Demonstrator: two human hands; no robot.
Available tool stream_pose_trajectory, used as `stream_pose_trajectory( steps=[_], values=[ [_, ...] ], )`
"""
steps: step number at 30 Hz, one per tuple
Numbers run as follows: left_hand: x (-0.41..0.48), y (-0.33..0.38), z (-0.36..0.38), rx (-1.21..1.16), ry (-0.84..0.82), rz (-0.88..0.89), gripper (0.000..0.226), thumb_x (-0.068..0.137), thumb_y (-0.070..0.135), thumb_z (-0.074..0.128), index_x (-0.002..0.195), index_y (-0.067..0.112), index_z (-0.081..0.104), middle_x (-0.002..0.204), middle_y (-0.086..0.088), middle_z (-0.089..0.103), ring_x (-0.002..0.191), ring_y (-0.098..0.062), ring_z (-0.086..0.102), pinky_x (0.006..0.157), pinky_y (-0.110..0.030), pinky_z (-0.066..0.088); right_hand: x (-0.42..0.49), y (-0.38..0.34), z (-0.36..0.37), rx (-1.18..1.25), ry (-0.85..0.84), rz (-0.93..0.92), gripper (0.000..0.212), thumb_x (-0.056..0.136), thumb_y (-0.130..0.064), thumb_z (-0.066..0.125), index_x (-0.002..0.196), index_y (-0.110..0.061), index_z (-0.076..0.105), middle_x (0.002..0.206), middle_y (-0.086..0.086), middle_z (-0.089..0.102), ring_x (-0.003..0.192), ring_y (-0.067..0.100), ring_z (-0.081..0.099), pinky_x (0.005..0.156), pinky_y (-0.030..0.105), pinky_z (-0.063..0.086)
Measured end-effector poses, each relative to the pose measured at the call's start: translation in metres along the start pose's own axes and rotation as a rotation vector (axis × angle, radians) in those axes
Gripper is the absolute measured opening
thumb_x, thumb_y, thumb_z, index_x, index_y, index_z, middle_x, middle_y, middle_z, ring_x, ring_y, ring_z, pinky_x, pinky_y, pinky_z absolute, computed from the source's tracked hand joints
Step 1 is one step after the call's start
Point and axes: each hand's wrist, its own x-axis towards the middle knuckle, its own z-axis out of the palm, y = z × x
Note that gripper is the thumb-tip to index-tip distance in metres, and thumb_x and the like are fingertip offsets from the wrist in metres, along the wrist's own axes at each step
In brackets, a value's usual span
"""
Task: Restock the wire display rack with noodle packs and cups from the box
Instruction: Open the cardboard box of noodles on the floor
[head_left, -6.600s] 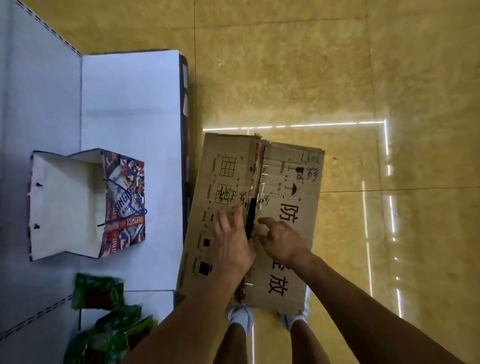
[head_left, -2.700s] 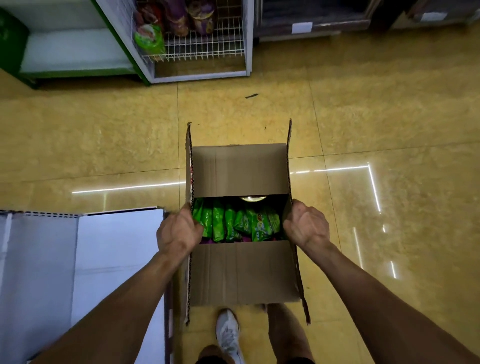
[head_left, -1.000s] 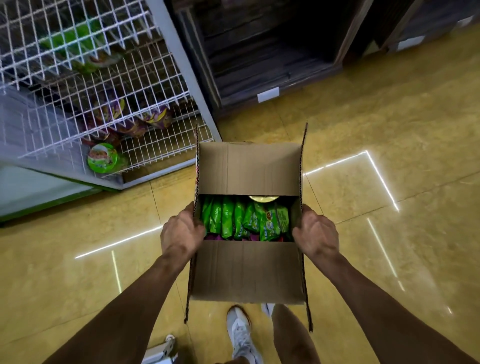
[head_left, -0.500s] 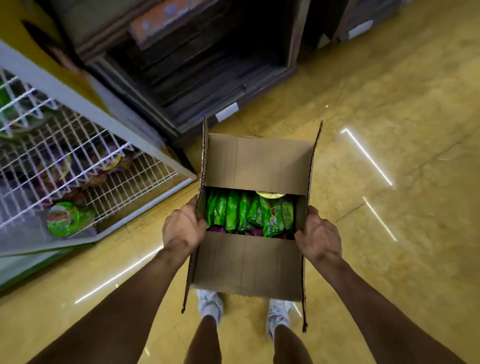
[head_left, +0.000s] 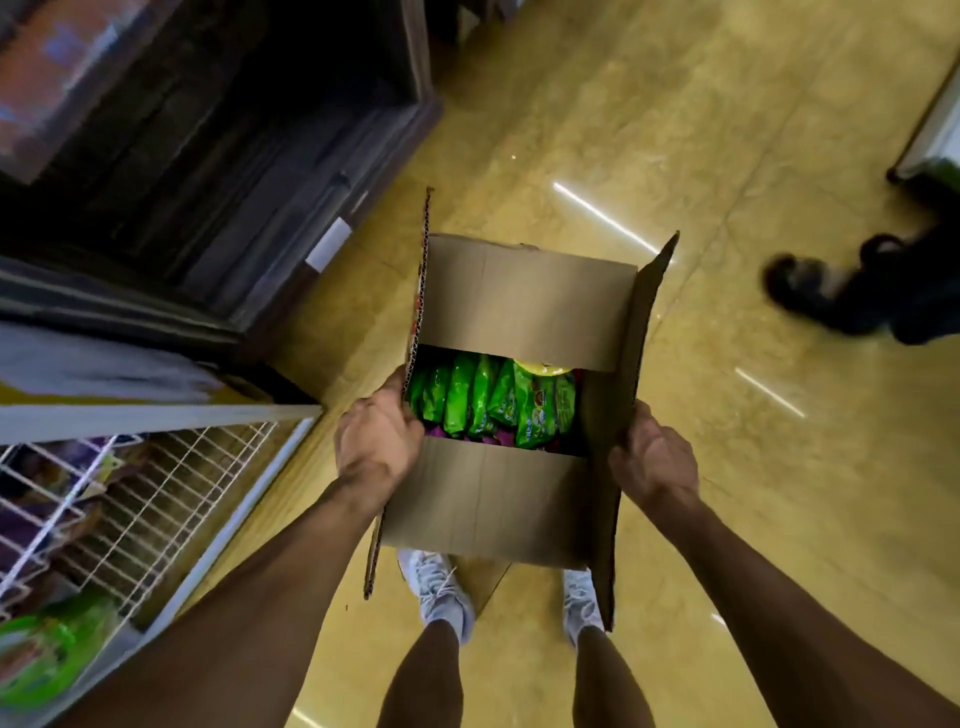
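Box in the air now: the cardboard box (head_left: 488, 499) hangs clear of the floor (head_left: 727, 130), just right of the wire display rack (head_left: 156, 493), flaps open. A row of green noodle packs (head_left: 467, 402) stands on edge inside, with a yellow-lidded cup (head_left: 543, 368) at the far side. The left hand (head_left: 376, 441) hooks its fingers over the left rim, right beside the nearest pack, while the right hand (head_left: 652, 460) wraps round the right wall below its upright flap. Both forearms reach forward and down, wrists about level. The load looks light for its bulk. The walls should be stiff and the flaps floppy, so the rim is the place to hold, and the packs probably have slick film and brittle contents, so they want a gentle pinch
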Motion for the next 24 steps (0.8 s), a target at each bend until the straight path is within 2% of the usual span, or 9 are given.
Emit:
stream_pose_trajectory(
  steps=[2, 10, 13, 17, 21, 24],
  values=[
    [0.007, 0.0, 0.002, -0.006, -0.009, 0.015, 0.051, 0.095, 0.013, 0.05, 0.146, 0.019, 0.05, 0.114, -0.022, 0.07, 0.11, -0.041, 0.062, 0.094, -0.041, 0.046, 0.003, -0.001, 0.006, 0.011, 0.02, 0.014, 0.057, 0.092, -0.013, 0.055, 0.147, -0.007, 0.037, 0.113, 0.023, 0.066, 0.107, 0.041, 0.06, 0.085, 0.039, 0.044],
    [0.03, 0.008, 0.001, 0.044, -0.082, 0.046, 0.048, 0.098, 0.016, 0.049, 0.146, 0.02, 0.046, 0.119, -0.022, 0.068, 0.114, -0.041, 0.06, 0.094, -0.04, 0.046, 0.02, -0.016, 0.012, -0.024, 0.036, 0.061, 0.062, 0.099, -0.019, 0.05, 0.155, -0.01, 0.024, 0.121, 0.02, 0.063, 0.112, 0.039, 0.058, 0.09, 0.041, 0.046],
    [0.038, 0.014, 0.0, 0.083, -0.089, 0.072, 0.047, 0.099, 0.017, 0.052, 0.146, 0.019, 0.045, 0.117, -0.019, 0.069, 0.112, -0.039, 0.062, 0.089, -0.038, 0.047, 0.028, -0.023, 0.013, -0.031, 0.071, 0.083, 0.055, 0.1, -0.018, 0.047, 0.151, -0.012, 0.028, 0.113, 0.017, 0.065, 0.1, 0.036, 0.061, 0.076, 0.037, 0.042],
    [0.032, 0.013, 0.005, 0.09, -0.046, 0.107, 0.052, 0.1, 0.02, 0.05, 0.151, 0.021, 0.039, 0.114, -0.02, 0.069, 0.108, -0.04, 0.062, 0.087, -0.041, 0.048, 0.026, -0.024, 0.024, -0.024, 0.093, 0.101, 0.057, 0.103, -0.024, 0.044, 0.154, -0.017, 0.02, 0.113, 0.015, 0.065, 0.085, 0.029, 0.052, 0.073, 0.037, 0.039],
    [0.015, 0.001, 0.011, 0.043, 0.036, 0.087, 0.054, 0.103, 0.027, 0.045, 0.155, 0.027, 0.031, 0.112, -0.019, 0.069, 0.106, -0.04, 0.062, 0.086, -0.041, 0.048, 0.012, -0.016, 0.039, -0.006, 0.152, 0.038, 0.08, 0.098, -0.017, 0.053, 0.159, -0.02, 0.001, 0.13, 0.013, 0.053, 0.082, 0.025, 0.049, 0.067, 0.039, 0.041],
    [-0.002, -0.012, 0.007, 0.054, 0.1, 0.046, 0.057, 0.104, 0.026, 0.045, 0.158, 0.029, 0.027, 0.109, -0.017, 0.069, 0.1, -0.037, 0.064, 0.081, -0.039, 0.047, 0.0, -0.007, 0.046, -0.081, 0.217, -0.033, 0.106, 0.089, -0.007, 0.062, 0.159, -0.025, -0.015, 0.126, 0.013, 0.042, 0.091, 0.028, 0.048, 0.062, 0.04, 0.046]
  ],
)
